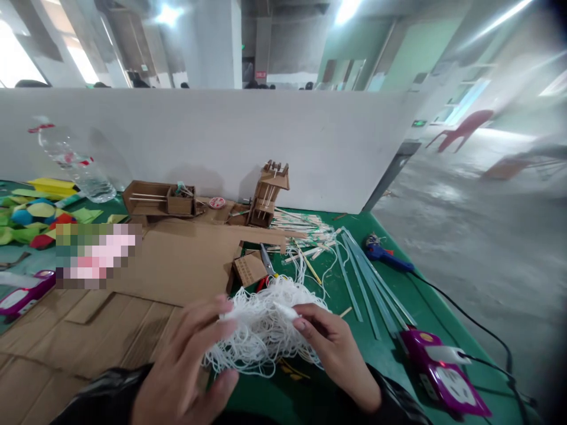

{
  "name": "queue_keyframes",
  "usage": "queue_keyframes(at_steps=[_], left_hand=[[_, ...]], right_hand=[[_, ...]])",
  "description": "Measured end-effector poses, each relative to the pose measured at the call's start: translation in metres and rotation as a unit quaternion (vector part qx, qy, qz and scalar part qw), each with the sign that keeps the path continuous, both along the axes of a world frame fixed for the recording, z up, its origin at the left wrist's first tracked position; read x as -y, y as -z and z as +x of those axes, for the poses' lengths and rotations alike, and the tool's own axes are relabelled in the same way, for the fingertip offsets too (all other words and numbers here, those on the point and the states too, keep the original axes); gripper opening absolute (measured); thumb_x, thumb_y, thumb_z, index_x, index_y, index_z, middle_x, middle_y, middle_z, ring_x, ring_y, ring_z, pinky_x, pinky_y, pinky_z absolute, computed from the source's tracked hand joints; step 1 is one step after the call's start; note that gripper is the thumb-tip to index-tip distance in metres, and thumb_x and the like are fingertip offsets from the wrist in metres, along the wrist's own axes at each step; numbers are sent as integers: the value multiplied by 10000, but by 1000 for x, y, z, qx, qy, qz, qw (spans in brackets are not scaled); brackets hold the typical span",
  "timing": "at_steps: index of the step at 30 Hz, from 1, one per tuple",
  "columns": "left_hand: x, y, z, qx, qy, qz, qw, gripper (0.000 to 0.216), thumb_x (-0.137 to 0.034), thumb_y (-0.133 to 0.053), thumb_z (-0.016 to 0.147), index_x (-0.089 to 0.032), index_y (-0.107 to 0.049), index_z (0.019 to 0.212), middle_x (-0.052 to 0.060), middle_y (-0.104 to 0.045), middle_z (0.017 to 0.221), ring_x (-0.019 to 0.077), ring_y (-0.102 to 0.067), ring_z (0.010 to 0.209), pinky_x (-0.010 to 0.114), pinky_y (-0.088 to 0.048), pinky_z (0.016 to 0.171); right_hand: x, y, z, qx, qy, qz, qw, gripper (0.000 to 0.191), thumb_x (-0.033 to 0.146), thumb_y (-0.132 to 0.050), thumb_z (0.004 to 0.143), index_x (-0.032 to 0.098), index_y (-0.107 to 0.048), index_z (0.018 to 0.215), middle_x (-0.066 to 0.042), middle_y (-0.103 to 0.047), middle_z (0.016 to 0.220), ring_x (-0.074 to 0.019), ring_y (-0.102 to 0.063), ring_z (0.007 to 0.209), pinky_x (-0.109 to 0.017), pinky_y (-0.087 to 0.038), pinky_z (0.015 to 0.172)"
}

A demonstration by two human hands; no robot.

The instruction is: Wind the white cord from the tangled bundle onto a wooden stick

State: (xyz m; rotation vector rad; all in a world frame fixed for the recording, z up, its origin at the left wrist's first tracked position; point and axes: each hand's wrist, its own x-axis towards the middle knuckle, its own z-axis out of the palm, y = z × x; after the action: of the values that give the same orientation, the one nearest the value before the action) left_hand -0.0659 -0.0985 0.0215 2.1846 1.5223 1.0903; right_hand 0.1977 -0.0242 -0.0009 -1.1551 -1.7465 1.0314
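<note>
Tangled heap of thin white cord point(261, 342), just one, lies on the green tabletop point(438, 319). My left hand point(183, 357) reaches its edge, thumb spread from fingers, contact unclear; my right hand point(339, 348) pinches one tapered white piece point(286, 310). Some room shows rightward.

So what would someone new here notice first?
Probably the tangled heap of white cord on the green table; the right hand pinches a small white piece over it while the left hand spreads open at its left. The purple power strip at the near right might come next, then the cardboard tower by the white partition.
</note>
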Motion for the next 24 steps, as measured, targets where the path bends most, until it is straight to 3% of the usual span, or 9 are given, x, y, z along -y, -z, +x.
queue_keyframes(at_steps=[3,5,8,11,14,20,24], left_hand=[[-35,-2,12,70,71,-122,988,542,-309,-580,901,-269,-374,1400,117,-467,1426,293,-458,1282,465,-402,1056],[-50,-3,24,152,126,-219,955,559,-322,-592,898,-246,-364,1402,122,-499,1387,280,-504,1231,439,-425,1027],[-60,-7,43,245,223,-294,897,500,-312,-627,877,-217,-453,1336,117,-548,1305,250,-569,1125,386,-444,984],[-61,-12,58,297,287,-323,851,259,-316,-603,892,-190,-610,1117,95,-546,1226,228,-577,1053,338,-462,915],[-61,-12,64,342,290,-351,822,239,-371,-585,903,-183,-616,1047,67,-545,1089,181,-572,913,293,-473,793],[-64,-7,64,363,236,-317,844,265,-401,-607,893,-175,-589,1031,23,-560,897,129,-513,767,250,-425,705],[-61,-4,64,383,236,-312,837,216,-367,-583,914,-175,-599,1011,31,-564,947,101,-512,696,233,-430,650]], right_hand=[[2,-11,-5,16,-27,18,999,217,374,-582,911,205,-719,928,-32,-720,827,-156,-618,673,-228,-459,604],[4,-20,-10,19,-41,29,999,196,354,-586,912,217,-723,938,-30,-731,845,-160,-643,701,-225,-474,630],[6,-28,-15,8,-60,32,998,190,343,-584,915,222,-716,978,-40,-739,899,-173,-668,759,-232,-494,680],[8,-30,-17,-13,-61,-2,998,221,375,-601,901,216,-666,1040,-51,-728,910,-177,-663,758,-243,-504,666],[8,-30,-20,-47,-38,-59,996,248,411,-637,871,210,-583,1006,-14,-674,769,-145,-615,645,-221,-469,570],[8,-40,-28,-118,-31,-115,986,283,417,-677,844,211,-495,908,50,-560,628,-104,-532,560,-196,-381,515],[8,-45,-30,-171,-54,-148,973,301,436,-663,853,215,-469,920,52,-564,626,-108,-548,550,-209,-396,521]])
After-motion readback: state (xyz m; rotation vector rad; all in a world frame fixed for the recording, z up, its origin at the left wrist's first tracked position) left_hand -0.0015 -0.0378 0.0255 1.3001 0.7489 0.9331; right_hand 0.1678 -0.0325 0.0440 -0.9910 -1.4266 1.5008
